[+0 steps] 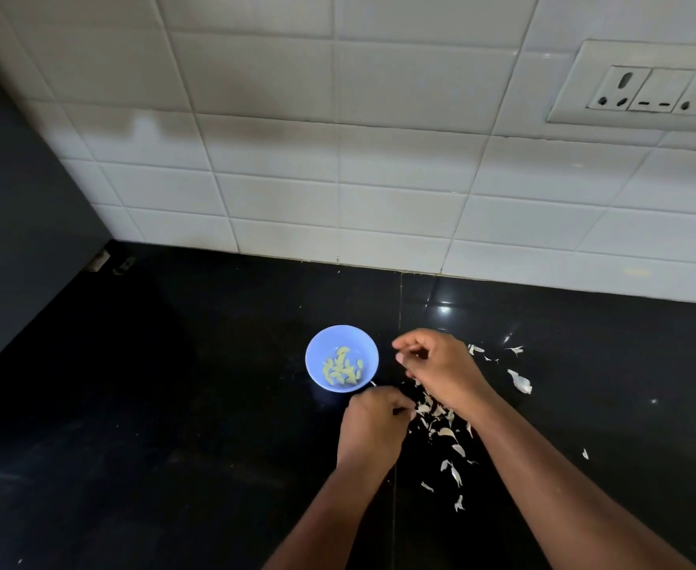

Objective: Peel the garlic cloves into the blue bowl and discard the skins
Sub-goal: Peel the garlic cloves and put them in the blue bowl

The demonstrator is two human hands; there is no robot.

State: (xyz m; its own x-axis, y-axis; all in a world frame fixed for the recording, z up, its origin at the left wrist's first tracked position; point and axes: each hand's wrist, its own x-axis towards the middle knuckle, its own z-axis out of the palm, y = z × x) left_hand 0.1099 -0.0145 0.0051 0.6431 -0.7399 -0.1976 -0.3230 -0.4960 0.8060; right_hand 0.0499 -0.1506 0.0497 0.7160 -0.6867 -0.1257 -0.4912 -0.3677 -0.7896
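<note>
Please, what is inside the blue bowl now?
Inside the blue bowl lies a small pile of pale yellow-green peeled garlic cloves. The bowl bottom under them is covered.

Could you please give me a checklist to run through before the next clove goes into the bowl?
1. Blue bowl upright, within reach left of the hands: ok.
2. Bowl holds only peeled cloves, no skins seen inside: ok.
3. Right hand has a clove in its grip: cannot tell, fingers curled, contents hidden.
4. Left hand grip: cannot tell, fingers curled over something unseen.
5. Garlic skins discarded: not ok, they lie scattered on the black countertop.
6. Larger garlic piece to the right still has its skin on: cannot tell.
</note>
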